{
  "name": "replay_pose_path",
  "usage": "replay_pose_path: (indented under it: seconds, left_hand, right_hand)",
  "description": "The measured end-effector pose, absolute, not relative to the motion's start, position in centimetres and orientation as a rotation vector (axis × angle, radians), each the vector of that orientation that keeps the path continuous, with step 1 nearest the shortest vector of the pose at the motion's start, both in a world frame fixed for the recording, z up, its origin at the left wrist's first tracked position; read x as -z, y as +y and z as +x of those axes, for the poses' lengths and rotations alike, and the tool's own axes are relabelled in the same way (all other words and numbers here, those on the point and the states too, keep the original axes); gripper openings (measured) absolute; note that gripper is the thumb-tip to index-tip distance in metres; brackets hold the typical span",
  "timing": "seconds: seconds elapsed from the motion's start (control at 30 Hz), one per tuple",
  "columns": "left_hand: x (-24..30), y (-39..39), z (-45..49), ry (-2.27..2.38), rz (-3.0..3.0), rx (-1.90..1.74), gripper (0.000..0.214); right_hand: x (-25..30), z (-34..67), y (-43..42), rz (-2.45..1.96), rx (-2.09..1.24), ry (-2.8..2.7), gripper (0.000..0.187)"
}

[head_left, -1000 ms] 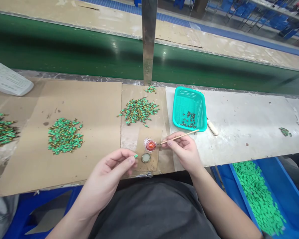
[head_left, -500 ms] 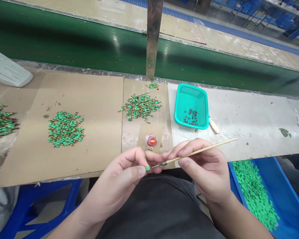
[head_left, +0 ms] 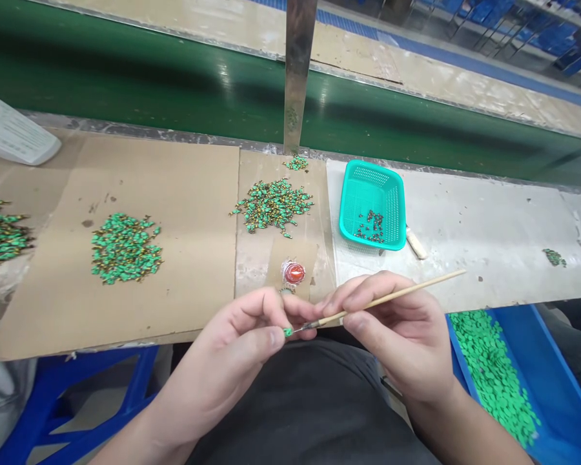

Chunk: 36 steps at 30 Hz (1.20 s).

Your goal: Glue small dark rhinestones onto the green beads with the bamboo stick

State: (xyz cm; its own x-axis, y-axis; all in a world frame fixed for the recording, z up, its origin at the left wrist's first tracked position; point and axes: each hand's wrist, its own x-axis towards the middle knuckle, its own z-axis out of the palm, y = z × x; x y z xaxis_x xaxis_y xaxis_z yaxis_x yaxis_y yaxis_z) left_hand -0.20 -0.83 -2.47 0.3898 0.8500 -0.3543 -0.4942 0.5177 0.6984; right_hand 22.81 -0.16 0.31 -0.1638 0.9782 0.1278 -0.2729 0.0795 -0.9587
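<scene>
My left hand (head_left: 227, 339) pinches a small green piece (head_left: 287, 331) between thumb and fingers. My right hand (head_left: 392, 329) grips a thin wooden-handled brush (head_left: 392, 298), and its metal tip (head_left: 303, 328) meets that green piece. Just beyond my fingers, a red glossy blob in a small foil-edged holder (head_left: 294, 273) sits on a cardboard sheet (head_left: 188, 187). Below it, a round metal-rimmed piece is almost hidden by my hands. Piles of green and gold pieces (head_left: 272, 205) lie further up the cardboard.
A teal plastic basket (head_left: 368, 181) holds some dark pieces. A blue tray (head_left: 518, 329) full of green pieces sits at lower right. A metal post (head_left: 296, 71) rises at the bench's back edge, before a green conveyor belt (head_left: 126, 84).
My right hand has moved the brush from the red blob to the green piece. Both hands have come together nearer me, and the round metal-rimmed piece has become hidden behind them.
</scene>
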Motion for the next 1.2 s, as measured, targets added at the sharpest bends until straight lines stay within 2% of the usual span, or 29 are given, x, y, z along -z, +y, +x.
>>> replay_pose_path:
  seconds: [0.23, 0.47, 0.73, 1.2]
  left_hand:
    - [2.46, -0.85, -0.29, 0.744, 0.562, -0.914, 0.025]
    - [2.61, -0.80, -0.32, 0.613, 0.559, -0.928, 0.014]
    - [2.63, -1.02, -0.47, 0.573, 0.543, -0.920, 0.009]
    - [2.47, -1.03, -0.58, 0.610, 0.566, -0.906, 0.013]
  right_hand:
    - [-0.32, 22.90, -0.35, -0.829, -1.364, -1.237, 0.024]
    - [-0.41, 22.99, -0.36, -0.766, -1.357, -1.258, 0.031]
    - [-0.38, 22.81, -0.31, -0.719, -1.411, -1.157, 0.028]
    - [-0.35, 22.95, -0.44, -0.787, -1.330, -1.267, 0.032]
